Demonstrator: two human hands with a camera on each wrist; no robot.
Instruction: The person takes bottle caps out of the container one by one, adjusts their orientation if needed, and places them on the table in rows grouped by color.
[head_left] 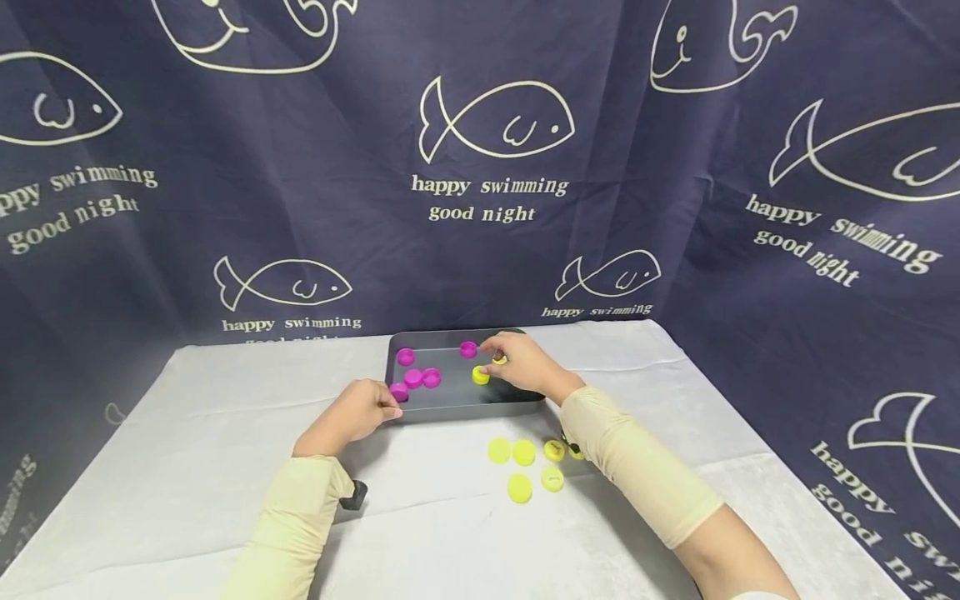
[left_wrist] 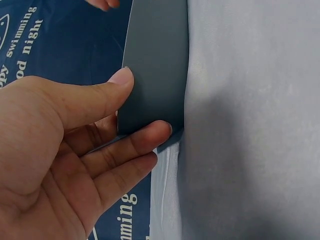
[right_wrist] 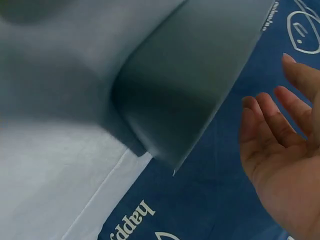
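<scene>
My left hand (head_left: 363,410) grips the near left corner of a dark grey tray (head_left: 450,408); in the left wrist view the thumb lies at the tray's rim and a fingertip touches its outer wall. Over the tray's right part is my right hand (head_left: 521,362), thumb and fingers apart; in the right wrist view nothing shows between them. By its thumb sits a yellow cap (head_left: 480,376), and a second yellow cap (head_left: 500,361) is partly hidden by the fingers. Several magenta caps lie in the tray, one magenta cap (head_left: 399,392) close to the left fingers.
Several more yellow caps, such as one yellow cap (head_left: 519,488), lie on the white-covered table (head_left: 420,533) in front of the tray; the right forearm partly covers some. A dark blue curtain (head_left: 480,275) with fish drawings stands behind the table and at both sides.
</scene>
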